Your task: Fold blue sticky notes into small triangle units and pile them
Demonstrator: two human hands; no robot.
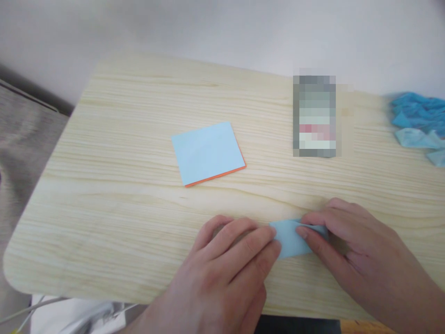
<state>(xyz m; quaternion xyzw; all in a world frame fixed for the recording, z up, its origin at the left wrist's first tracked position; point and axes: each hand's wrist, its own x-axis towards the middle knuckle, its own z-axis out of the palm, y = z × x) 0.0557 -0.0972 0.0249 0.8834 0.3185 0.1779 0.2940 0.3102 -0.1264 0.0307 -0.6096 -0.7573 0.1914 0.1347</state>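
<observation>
A small piece of light blue paper [290, 239], folded at its right end, lies near the front of the table. My right hand [361, 253] pinches that folded end between thumb and fingers. Across from it, my left hand [225, 264] rests its fingertips on the paper's left edge, fingers stretched out side by side and its thumb partly tucked below. Behind my hands sits a stack of paper sheets [210, 153], light blue on top with orange showing along two edges. The paper's right end is partly hidden by my right fingers.
A pixelated upright rectangle [314, 116] covers something at the back of the wooden table [114, 199]. Crumpled blue material [419, 116] lies at the far right against the pale wall [222, 32]. Cables [34, 306] show below the table's front left edge; grey fabric [28, 139] is at left.
</observation>
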